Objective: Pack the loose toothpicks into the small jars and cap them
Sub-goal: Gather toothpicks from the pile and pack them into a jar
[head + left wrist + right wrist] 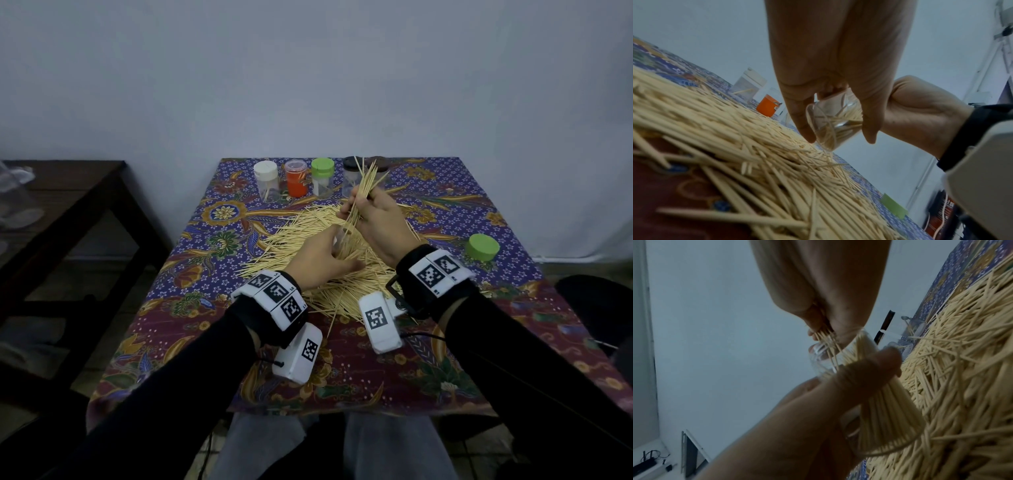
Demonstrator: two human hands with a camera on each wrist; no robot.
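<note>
Left hand (320, 258) grips an open clear jar (833, 121) over the pile (329, 260), thumb on one side, fingers on the other, mouth tipped toward the right hand, probably so sticks slide in lengthwise instead of jamming across the rim. Jar already holds some toothpicks. Right hand (380, 222) is closed round a bundle (364, 186), which fans out above the fist; lower ends feed toward the jar mouth (the right wrist view shows a few sticks entering it between the fingertips (813, 334)). Holding both over the pile looks sensible: any strays fall back on the stock. Green cap (483, 247) lies loose on the cloth (445, 370) to the right, well apart from the hands, likely this jar's. Five capped jars (322, 180) stand in a row at the far edge, out of the working area. Judgement: filling in progress, capping not yet due; most toothpicks are unpacked
</note>
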